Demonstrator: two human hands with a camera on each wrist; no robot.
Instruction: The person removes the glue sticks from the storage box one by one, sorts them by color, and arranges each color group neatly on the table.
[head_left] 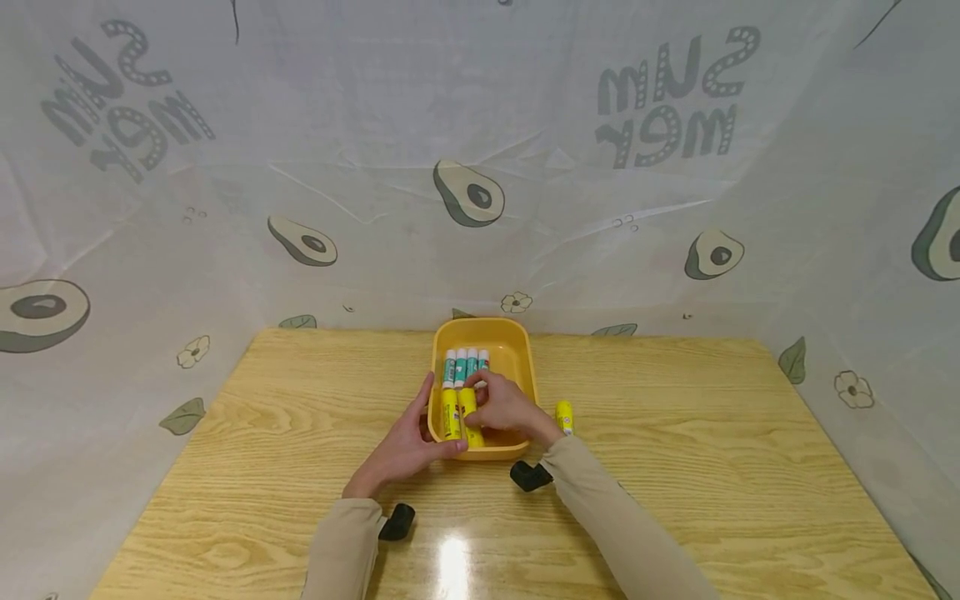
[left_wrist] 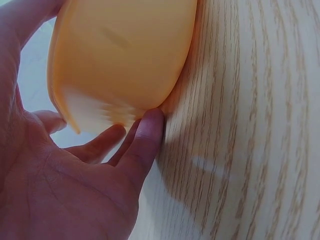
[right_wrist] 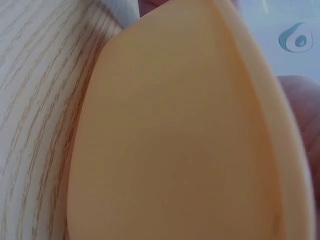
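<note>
A yellow tray [head_left: 527, 354] stands mid-table. At its back lie several glue sticks with teal labels and white caps [head_left: 465, 365]; two yellow glue sticks [head_left: 450, 414] lie at the front. My left hand [head_left: 433, 429] grips the tray's near left corner, thumb along the rim. The left wrist view shows its fingers [left_wrist: 147, 135] against the tray's outer wall [left_wrist: 125, 50]. My right hand [head_left: 483, 402] reaches into the tray, its curled fingers pinching the right-hand yellow stick [head_left: 471, 417]. The right wrist view is filled by the tray's wall [right_wrist: 175, 140].
One more yellow glue stick [head_left: 564, 417] lies on the wooden table [head_left: 675, 433] just right of the tray. A white sheet printed with avocados [head_left: 468, 196] hangs behind and to both sides of the table.
</note>
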